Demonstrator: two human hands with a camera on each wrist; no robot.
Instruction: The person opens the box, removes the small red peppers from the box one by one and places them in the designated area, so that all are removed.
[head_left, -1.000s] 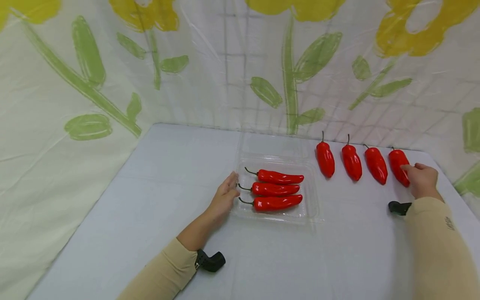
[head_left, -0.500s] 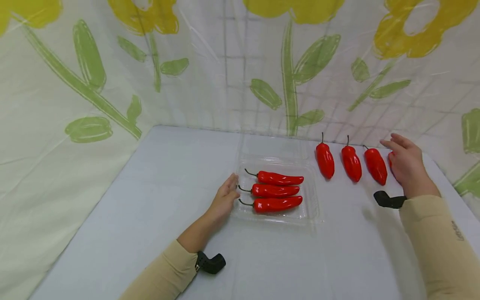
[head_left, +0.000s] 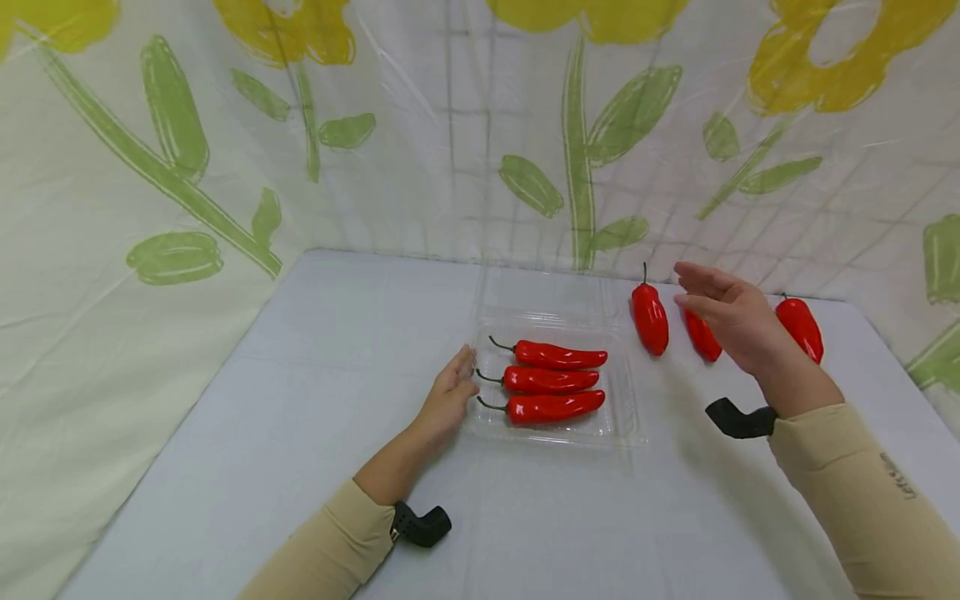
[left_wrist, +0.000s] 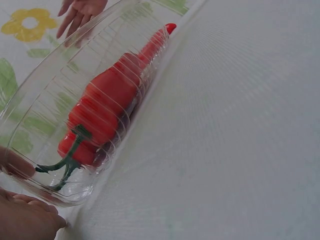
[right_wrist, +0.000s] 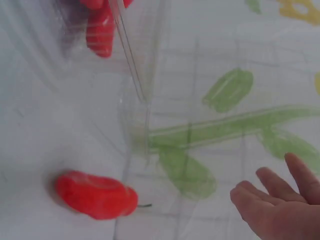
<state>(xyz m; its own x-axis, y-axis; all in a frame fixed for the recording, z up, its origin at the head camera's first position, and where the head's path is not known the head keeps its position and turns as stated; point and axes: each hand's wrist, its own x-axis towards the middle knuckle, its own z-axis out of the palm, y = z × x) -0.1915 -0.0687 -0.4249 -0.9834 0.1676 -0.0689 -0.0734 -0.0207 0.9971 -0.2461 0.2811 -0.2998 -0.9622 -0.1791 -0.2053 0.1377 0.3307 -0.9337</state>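
A clear plastic clamshell box (head_left: 558, 432) lies with its lid folded back, three red chili peppers (head_left: 551, 380) side by side in it, stems to the left. My left hand (head_left: 442, 404) rests against the box's left side, fingers extended; the left wrist view shows the box wall (left_wrist: 45, 80) beside that hand (left_wrist: 27, 217). To the right, my right hand (head_left: 738, 325) is raised over the row of loose red peppers, fingers extended, holding nothing. It partly covers one pepper (head_left: 703, 337) and hides another. The leftmost loose pepper (head_left: 649, 320) and the rightmost one (head_left: 800, 327) show.
The white table (head_left: 337, 333) carries everything. A white curtain (head_left: 420, 167) with yellow and green painted flowers hangs behind the table's back edge. The folded-back lid (head_left: 547, 293) reaches toward that edge. A black wrist camera (head_left: 423, 525) sits on each sleeve.
My right hand has let go of the rightmost pepper, lifted and moved left over the row. The left hand, the box and the peppers stay in place.
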